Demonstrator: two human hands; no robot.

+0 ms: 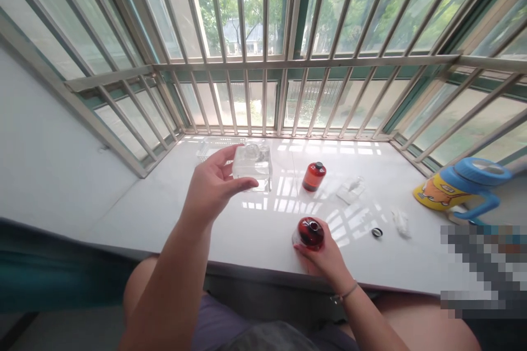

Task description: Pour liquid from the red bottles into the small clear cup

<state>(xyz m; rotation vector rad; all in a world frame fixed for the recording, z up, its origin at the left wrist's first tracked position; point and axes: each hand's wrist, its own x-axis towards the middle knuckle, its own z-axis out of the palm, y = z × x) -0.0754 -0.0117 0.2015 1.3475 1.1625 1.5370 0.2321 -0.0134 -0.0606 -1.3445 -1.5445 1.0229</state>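
My left hand [218,175] is closed around a clear, square glass bottle [253,167], raised above the white sill, with the thumb along its near side. Lower and to the right, my right hand [319,252] grips a dark red bottle [310,232] whose uncapped neck points up. Its base is partly hidden by the fingers. A second red bottle [314,177] with a black cap stands farther back. To the right of my right hand lies a small black cap [377,233].
A clear, shiny item [351,190] and a crumpled clear piece [401,224] lie on the sill [255,241]. A blue and yellow mug [453,184] leans at the right. Metal window bars [263,63] enclose the far side. Something blurred out [486,269] sits at the right edge.
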